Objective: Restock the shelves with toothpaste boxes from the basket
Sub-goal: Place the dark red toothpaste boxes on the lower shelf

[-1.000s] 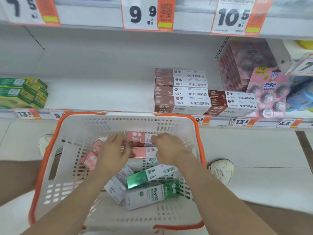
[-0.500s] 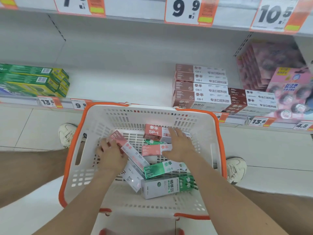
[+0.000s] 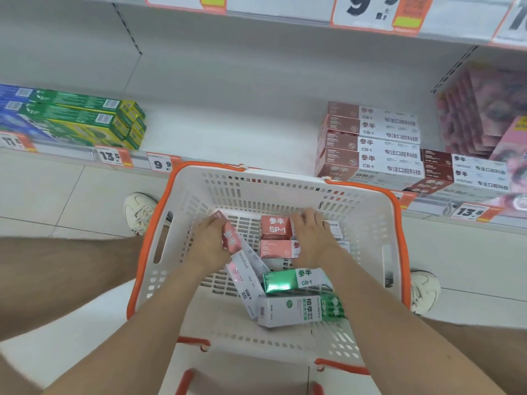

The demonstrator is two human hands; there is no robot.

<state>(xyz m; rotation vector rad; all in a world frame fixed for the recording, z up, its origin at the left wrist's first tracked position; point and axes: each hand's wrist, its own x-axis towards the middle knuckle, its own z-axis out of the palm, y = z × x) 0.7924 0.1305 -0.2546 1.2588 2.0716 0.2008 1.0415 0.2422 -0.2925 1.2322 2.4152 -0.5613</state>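
left hand (image 3: 212, 244) gripping a tilted pink toothpaste box (image 3: 230, 236), right hand (image 3: 311, 240) over the sp-1 box (image 3: 276, 228), grip unclear: pinch long sides, lift clear of the basket (image 3: 397, 223) rim.

Your basket (image 3: 368, 223) is white slotted plastic, smooth, with an orange plastic rim and handles. In it, the green CB-1 box (image 3: 281, 282) has a glossy, foil-like face that catches the light; the SP-1 box (image 3: 276, 228) and the pink-and-white box (image 3: 245, 266) look like matt printed card. The shelf (image 3: 228, 129) is smooth matt white. The floor (image 3: 42, 189) is pale tile with a faint sheen.
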